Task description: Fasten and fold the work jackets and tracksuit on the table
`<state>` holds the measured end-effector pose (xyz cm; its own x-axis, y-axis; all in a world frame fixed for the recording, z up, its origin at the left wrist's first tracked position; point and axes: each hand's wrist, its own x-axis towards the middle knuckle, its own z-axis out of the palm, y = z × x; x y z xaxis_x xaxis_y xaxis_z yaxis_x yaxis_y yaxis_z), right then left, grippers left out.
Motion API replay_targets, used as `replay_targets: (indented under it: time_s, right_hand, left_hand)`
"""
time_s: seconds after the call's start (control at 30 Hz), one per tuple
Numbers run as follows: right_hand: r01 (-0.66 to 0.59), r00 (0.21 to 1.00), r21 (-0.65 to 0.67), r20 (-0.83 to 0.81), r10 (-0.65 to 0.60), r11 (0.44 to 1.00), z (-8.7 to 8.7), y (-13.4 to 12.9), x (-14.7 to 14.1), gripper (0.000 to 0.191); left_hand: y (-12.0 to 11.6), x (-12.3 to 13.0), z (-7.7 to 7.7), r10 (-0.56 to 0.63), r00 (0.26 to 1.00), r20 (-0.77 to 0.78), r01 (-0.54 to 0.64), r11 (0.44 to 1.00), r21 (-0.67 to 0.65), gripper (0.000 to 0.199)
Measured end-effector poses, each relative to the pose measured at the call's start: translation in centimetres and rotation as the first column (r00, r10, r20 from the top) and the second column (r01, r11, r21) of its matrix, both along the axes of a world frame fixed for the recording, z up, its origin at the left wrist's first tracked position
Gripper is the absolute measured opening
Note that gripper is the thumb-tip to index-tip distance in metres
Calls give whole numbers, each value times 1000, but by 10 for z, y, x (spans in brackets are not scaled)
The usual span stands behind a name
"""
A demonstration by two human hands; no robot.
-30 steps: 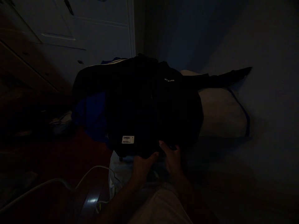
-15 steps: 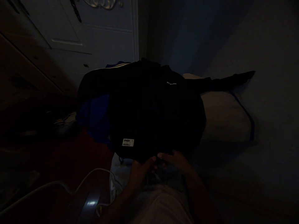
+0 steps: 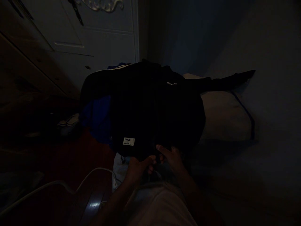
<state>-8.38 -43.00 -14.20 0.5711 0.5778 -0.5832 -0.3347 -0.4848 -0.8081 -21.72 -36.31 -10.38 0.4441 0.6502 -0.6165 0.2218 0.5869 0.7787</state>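
Observation:
A black jacket (image 3: 155,106) lies spread out, front side up, with one sleeve stretched to the right and striped trim on the other. Near its lower left is a white label (image 3: 129,141). My left hand (image 3: 139,168) pinches the jacket's bottom hem at the middle. Just right of it, my right hand (image 3: 170,157) grips the hem too, thumb on top of the fabric. The fingertips of both hands are close together; the dark cloth between them is hard to make out.
Blue cloth (image 3: 97,116) shows beneath the jacket at the left. A pale bag or cushion with dark edging (image 3: 227,116) lies at the right. A white cable (image 3: 94,171) crosses the reddish floor (image 3: 89,150). Behind stands a white cabinet (image 3: 110,44).
My right hand has moved up and slightly left, its thumb now higher on the fabric. My left hand has shifted a little left and up. The hem and label have risen slightly.

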Motion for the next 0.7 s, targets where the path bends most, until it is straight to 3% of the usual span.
replay_targets:
  time_s: [0.17,0.23,0.3,0.37,0.43,0.5,0.6,0.63,0.7]
  right_hand:
    - [38,996,54,-83,-34,998,6,1,-5,52]
    - [-30,994,61,-102,36,998,9,1,-1,57]
    - [-182,977,24,-107,184,983,15,-2,6,66]
    - [-410,906,-14,-119,406,912,25,-8,16,77]
    - [-604,795,-10,-91,600,797,37,-17,24,79]
    - [-685,728,22,48,684,728,51,-27,28,74]
    - [-679,673,118,495,550,725,71,-38,24,59]
    - [-688,608,152,655,449,710,77,-40,22,51]
    - [-745,394,148,884,251,651,85,-38,17,30]
  left_hand:
    - [1,1,-4,-13,998,56,14,1000,-24,31]
    - [1,2,-4,19,993,115,-14,999,-41,30]
    - [0,4,-3,70,984,162,-58,995,-77,31]
    - [-1,6,-3,127,974,187,-106,987,-118,33]
    - [-2,7,-3,175,967,187,-149,978,-147,36]
    - [-3,7,-3,201,966,165,-172,970,-173,38]
    - [-6,6,0,242,960,139,-207,952,-227,40]
    - [-7,6,3,264,954,141,-224,943,-246,40]
    - [-10,5,10,290,944,157,-241,931,-273,40]
